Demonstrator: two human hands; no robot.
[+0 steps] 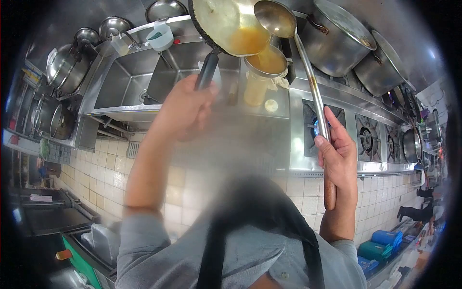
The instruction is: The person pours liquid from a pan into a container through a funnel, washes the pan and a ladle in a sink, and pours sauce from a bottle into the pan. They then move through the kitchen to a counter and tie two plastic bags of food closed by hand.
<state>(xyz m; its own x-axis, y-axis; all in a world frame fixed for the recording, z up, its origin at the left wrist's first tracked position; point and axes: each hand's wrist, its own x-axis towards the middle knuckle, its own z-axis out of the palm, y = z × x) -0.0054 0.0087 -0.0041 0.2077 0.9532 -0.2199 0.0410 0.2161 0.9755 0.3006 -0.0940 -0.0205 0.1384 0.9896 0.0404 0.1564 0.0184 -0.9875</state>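
Note:
My left hand (186, 106) is wrapped round the black handle of a frying pan (211, 21), which is tilted. Amber liquid (265, 57) runs over the pan's lip into a round, metal-rimmed strainer or bowl (283, 72) on top of a pale, see-through container (254, 91). In my right hand (340, 156) is a long metal ladle (308, 72) with a wooden grip. The ladle's bowl is up beside the pan's rim. A crumpled cloth (278, 83) lies against the container, and a small round white thing (271, 106) sits in front of it.
A double steel sink (122, 79) stands to the left, with a white measuring jug (160, 37) behind it. On the right a stove (317, 166) has a lit blue burner (316, 127). Large stockpots (332, 43) line its back. Haze blurs the middle of the view.

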